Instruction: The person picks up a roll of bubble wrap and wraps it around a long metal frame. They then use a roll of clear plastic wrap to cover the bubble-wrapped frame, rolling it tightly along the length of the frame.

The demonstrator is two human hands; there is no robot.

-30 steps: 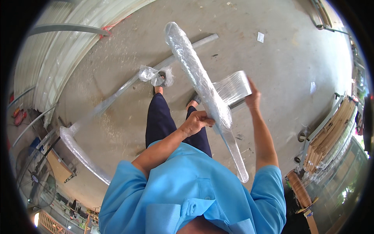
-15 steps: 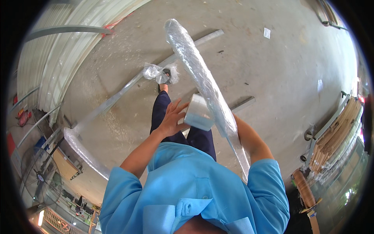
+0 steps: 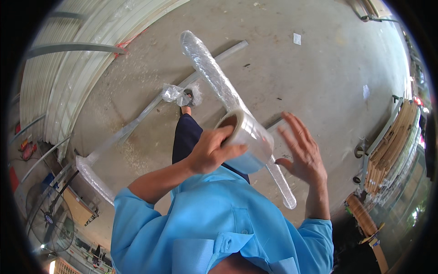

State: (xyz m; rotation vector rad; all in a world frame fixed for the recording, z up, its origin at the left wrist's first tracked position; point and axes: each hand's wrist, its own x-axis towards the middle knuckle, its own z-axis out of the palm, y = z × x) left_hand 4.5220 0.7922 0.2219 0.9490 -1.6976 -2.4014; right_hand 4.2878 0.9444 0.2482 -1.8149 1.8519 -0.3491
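In the head view, my left hand (image 3: 211, 150) is closed around the near left end of a roll of clear film (image 3: 255, 145), some fingers at its hollow core and 1 along the outside. The roll sits in front of my blue shirt (image 3: 214, 201). My right hand (image 3: 305, 155) is just beside the roll's right side, empty, its fingers spread wide and a little blurred.

Behind the roll, a long film-wrapped piece (image 3: 210, 68) runs aslant, 1 end showing above the roll and 1 below; I cannot tell what supports it. Crumpled clear plastic (image 3: 172, 92) lies by my foot, near a long bar (image 3: 147, 111) on the grey floor (image 3: 328, 82).
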